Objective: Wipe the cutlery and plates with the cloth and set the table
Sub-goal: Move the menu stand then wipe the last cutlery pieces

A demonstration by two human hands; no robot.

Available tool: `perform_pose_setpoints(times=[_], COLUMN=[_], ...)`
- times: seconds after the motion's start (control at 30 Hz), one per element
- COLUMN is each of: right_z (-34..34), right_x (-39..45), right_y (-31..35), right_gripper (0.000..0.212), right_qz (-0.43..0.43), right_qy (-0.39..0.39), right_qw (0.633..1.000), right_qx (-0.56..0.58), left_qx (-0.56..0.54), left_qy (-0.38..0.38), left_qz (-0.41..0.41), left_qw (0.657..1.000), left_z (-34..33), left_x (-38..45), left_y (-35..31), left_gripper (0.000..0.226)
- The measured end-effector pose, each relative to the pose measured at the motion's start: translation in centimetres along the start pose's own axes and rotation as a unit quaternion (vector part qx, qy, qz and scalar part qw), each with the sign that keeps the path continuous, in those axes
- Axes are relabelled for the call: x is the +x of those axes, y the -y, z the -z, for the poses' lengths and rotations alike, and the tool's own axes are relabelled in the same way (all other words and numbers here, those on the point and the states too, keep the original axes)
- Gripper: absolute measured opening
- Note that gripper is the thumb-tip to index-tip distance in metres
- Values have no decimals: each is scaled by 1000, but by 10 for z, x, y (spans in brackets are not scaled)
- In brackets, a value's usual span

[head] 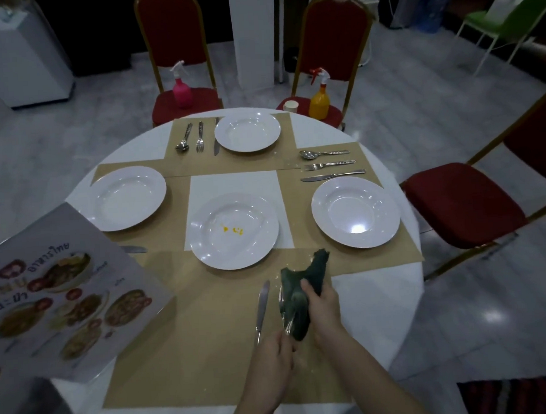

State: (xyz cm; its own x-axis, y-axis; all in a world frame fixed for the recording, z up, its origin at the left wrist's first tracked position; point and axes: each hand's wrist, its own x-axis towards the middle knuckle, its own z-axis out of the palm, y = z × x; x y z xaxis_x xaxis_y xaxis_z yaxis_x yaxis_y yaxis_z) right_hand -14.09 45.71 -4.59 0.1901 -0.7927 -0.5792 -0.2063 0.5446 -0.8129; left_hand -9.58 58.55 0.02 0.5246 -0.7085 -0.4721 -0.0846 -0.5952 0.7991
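Note:
My left hand (274, 352) grips the handle of a piece of cutlery (283, 304) whose head is wrapped in a dark green cloth (304, 287). My right hand (322, 302) grips the cloth around it. A knife (262, 308) lies on the brown placemat (194, 353) just left of them. The middle plate (234, 231) carries small yellow stains. Three other white plates sit at the left (127, 197), the far side (247, 131) and the right (355, 210). Cutlery sets lie by the far plate (198, 138) and above the right plate (329, 164).
A picture menu (58, 300) leans over the table's left edge, covering part of a knife (134, 249). Red chairs stand at the far side and right; one holds a pink spray bottle (181, 88), another a yellow one (319, 98) and a paper cup (290, 106).

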Motion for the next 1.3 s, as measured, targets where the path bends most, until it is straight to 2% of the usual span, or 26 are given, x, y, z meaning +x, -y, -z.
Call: perform_pose_setpoints(times=[0.07,0.1,0.23,0.43,0.47,0.57,0.63,0.83,1.0,1.1,1.23,1.3], right_z=[10,16,25,36,39,30,17,3,-8,-7,-15,-22], right_x=[11,17,13,11,9,-9,-18,-2,-3,4,2,-5], right_y=[10,14,19,16,17,14,8,17,11,18,27,21], right_gripper=[26,28,24,28,29,32,32,23,25,21,16,14], right_qz=[9,8,-16,-52,-57,-54,-57,-59,-38,-13,10,-4], right_qy=[-38,-29,65,-23,-2,134,181,54,83,48,30,49], right_qw=[999,1000,997,994,994,986,977,993,993,998,998,995], right_qx=[-4,2,28,89,96,87,96,88,76,29,56,89], left_qx=[-1,-10,-37,-18,-21,-5,4,12,-8,-20,-18,-27], left_qy=[12,13,-9,-55,-59,-51,-36,-15,-34,-16,-29,-38], left_qz=[7,11,4,-25,-29,-45,-44,-33,-13,-5,-1,-8], left_qw=[1000,1000,999,998,998,998,998,999,999,1000,999,999], left_z=[-2,-4,-8,4,6,3,0,2,8,7,11,16], left_x=[-9,-13,-15,-9,-6,4,10,1,7,3,9,13], left_y=[-2,-3,-6,-2,-3,-12,-17,-12,-18,-18,-24,-25], left_gripper=[30,29,32,30,30,28,25,30,33,37,37,33])
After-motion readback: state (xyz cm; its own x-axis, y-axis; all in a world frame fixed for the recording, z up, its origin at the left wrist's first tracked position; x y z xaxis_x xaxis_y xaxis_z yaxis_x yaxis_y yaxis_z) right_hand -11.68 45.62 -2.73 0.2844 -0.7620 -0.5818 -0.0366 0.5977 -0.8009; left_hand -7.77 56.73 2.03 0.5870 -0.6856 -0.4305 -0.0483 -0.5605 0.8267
